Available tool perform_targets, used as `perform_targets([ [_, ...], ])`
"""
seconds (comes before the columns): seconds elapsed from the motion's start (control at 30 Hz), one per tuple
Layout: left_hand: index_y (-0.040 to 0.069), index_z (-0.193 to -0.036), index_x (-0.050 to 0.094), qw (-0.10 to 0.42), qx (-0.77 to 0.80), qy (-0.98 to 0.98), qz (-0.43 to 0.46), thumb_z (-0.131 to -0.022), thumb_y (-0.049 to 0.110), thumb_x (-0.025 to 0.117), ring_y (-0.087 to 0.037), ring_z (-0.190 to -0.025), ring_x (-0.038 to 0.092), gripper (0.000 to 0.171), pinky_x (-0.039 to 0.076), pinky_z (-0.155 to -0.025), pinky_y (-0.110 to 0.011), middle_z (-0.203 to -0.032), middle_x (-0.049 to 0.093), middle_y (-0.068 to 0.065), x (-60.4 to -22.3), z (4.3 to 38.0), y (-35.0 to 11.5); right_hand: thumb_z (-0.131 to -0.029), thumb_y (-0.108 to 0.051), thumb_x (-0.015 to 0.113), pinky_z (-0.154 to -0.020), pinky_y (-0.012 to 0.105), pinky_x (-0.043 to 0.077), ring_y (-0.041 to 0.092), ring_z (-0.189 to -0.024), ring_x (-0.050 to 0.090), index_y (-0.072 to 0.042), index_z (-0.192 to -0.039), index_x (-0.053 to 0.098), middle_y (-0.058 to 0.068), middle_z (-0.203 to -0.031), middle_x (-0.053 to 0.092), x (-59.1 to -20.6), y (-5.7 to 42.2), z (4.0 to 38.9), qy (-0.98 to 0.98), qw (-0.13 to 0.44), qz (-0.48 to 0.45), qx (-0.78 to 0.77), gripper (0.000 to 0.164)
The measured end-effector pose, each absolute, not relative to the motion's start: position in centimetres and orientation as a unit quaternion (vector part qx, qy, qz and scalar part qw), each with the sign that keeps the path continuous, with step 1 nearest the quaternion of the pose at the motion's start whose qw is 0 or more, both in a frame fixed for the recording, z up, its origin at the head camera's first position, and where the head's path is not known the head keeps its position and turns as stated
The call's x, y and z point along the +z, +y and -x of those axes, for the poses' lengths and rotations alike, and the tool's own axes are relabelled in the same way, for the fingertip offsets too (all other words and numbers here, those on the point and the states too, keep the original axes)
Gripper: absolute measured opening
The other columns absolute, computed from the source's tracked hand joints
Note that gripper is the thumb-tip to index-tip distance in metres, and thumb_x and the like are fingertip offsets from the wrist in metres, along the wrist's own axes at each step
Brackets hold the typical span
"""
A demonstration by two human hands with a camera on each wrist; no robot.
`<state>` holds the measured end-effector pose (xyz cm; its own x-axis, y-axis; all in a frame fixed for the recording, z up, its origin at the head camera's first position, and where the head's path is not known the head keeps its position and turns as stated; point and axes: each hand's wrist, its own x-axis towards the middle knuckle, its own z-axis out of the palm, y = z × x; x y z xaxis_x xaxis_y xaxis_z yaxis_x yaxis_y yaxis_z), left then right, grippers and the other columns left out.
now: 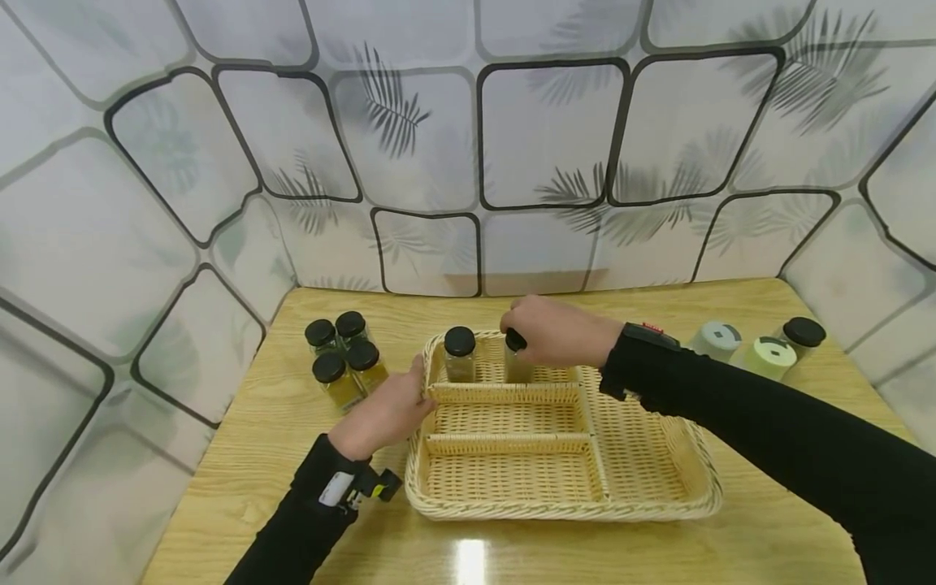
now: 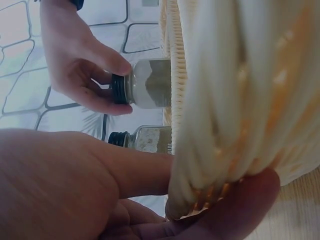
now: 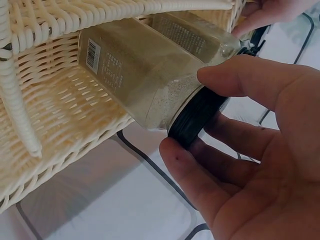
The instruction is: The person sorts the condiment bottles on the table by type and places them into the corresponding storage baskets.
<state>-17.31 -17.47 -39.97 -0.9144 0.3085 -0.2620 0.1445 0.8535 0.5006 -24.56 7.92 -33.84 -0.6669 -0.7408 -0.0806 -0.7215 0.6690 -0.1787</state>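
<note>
A divided wicker basket (image 1: pixel 512 439) sits on the table. My left hand (image 1: pixel 387 410) grips its left rim, with the thumb and fingers on either side of the woven edge (image 2: pixel 215 125). My right hand (image 1: pixel 559 331) pinches the black lid (image 3: pixel 197 117) of a spice jar (image 3: pixel 145 75) in the basket's back left compartment. Greyish-brown powder fills this jar, and a barcode label shows in the right wrist view. To its left in the same compartment stands a second spice jar (image 1: pixel 460 357), upright with a black lid and similar powder.
Several black-lidded jars (image 1: pixel 344 378) with yellowish contents are grouped left of the basket, near my left hand. At the back right, behind my right forearm, stand a white-lidded container (image 1: pixel 717 337), a pale green-lidded one (image 1: pixel 771 355) and a black-lidded jar (image 1: pixel 803 333). A patterned curtain (image 1: pixel 548 146) surrounds the table.
</note>
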Motion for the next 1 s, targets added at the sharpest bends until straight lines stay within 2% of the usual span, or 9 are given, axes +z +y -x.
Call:
perform_targets([
  [0.4, -0.011, -0.157, 0.007, 0.170, 0.253, 0.945, -0.117, -0.104, 0.016, 0.057, -0.012, -0.049, 0.047, 0.078, 0.037, -0.048, -0.025, -0.064, 0.051, -0.002, -39.87, 17.25, -17.36, -0.090, -0.008, 0.070, -0.072, 0.038, 0.030, 0.016, -0.072, 0.036, -0.011, -0.083, 0.062, 0.001, -0.078, 0.052, -34.77, 7.01, 24.88, 0.904, 0.065, 0.418, -0.057, 0.011],
  [0.67, -0.011, -0.157, 0.008, 0.171, 0.247, 0.947, -0.114, -0.103, 0.017, 0.058, -0.012, -0.049, 0.047, 0.079, 0.036, -0.048, -0.025, -0.065, 0.050, -0.001, -39.60, 17.20, -17.24, -0.087, -0.005, 0.070, -0.070, 0.036, 0.029, 0.016, -0.071, 0.034, -0.009, -0.080, 0.061, 0.002, -0.076, 0.044, -34.56, 7.03, 24.73, 0.902, 0.066, 0.419, -0.080, 0.012],
  [0.8, -0.011, -0.157, 0.007, 0.173, 0.247, 0.947, -0.114, -0.103, 0.017, 0.058, -0.012, -0.048, 0.045, 0.079, 0.035, -0.048, -0.025, -0.062, 0.048, 0.000, -39.49, 17.14, -17.21, -0.087, -0.007, 0.071, -0.070, 0.034, 0.034, 0.017, -0.074, 0.042, -0.009, -0.089, 0.067, 0.002, -0.082, 0.055, -34.56, 6.98, 24.49, 0.905, 0.071, 0.412, -0.074, 0.005],
  [0.87, -0.011, -0.157, 0.007, 0.174, 0.247, 0.946, -0.114, -0.104, 0.017, 0.057, -0.012, -0.047, 0.044, 0.079, 0.034, -0.047, -0.025, -0.061, 0.047, 0.000, -39.51, 17.10, -17.20, -0.088, -0.009, 0.072, -0.072, 0.033, 0.039, 0.017, -0.078, 0.049, -0.008, -0.097, 0.070, 0.004, -0.091, 0.061, -34.61, 6.96, 24.33, 0.908, 0.080, 0.404, -0.071, 0.010],
  [1.0, -0.011, -0.157, 0.007, 0.174, 0.246, 0.947, -0.115, -0.104, 0.017, 0.057, -0.012, -0.046, 0.042, 0.078, 0.033, -0.047, -0.025, -0.059, 0.046, 0.000, -39.59, 17.05, -17.19, -0.089, -0.012, 0.073, -0.075, 0.033, 0.045, 0.018, -0.085, 0.056, -0.007, -0.106, 0.072, 0.007, -0.100, 0.065, -34.80, 6.94, 24.11, 0.910, 0.095, 0.395, -0.076, 0.018],
])
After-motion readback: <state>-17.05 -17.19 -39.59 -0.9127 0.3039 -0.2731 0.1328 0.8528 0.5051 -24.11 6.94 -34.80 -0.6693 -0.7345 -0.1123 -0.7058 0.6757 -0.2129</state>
